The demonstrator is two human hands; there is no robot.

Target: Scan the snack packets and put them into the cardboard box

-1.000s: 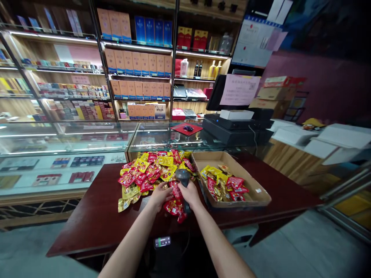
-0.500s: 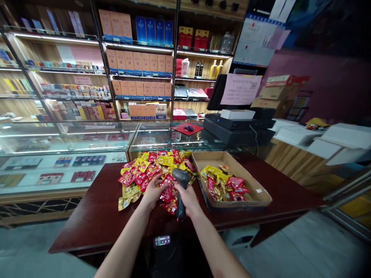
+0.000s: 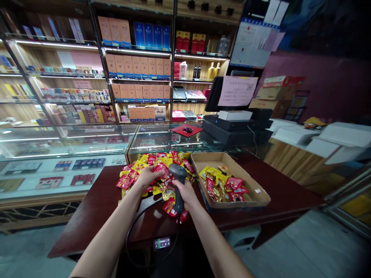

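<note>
My right hand (image 3: 186,194) is wrapped round the handle of a dark barcode scanner (image 3: 179,189), whose head points away over the snack packets. My left hand (image 3: 147,177) pinches a red snack packet (image 3: 161,168) just left of the scanner's head. Under and around both hands lies a heap of red, yellow and gold packets (image 3: 130,177) on the dark red table (image 3: 95,204). From the scanner a black cable (image 3: 127,239) loops down past the table's front edge. More packets (image 3: 223,183) lie in an open cardboard box (image 3: 255,197) on the right.
A phone with a lit screen (image 3: 162,243) is at the front edge. Behind the table stand a glass display counter (image 3: 95,143), a mouse (image 3: 188,130) on a red mat, and a monitor with a pink paper (image 3: 237,91). Stocked shelves line the back; white boxes (image 3: 298,135) are at the right.
My left hand has moved up and left and now has a red packet between its fingers. The scanner has shifted slightly left and up, and its cable loop has come into view.
</note>
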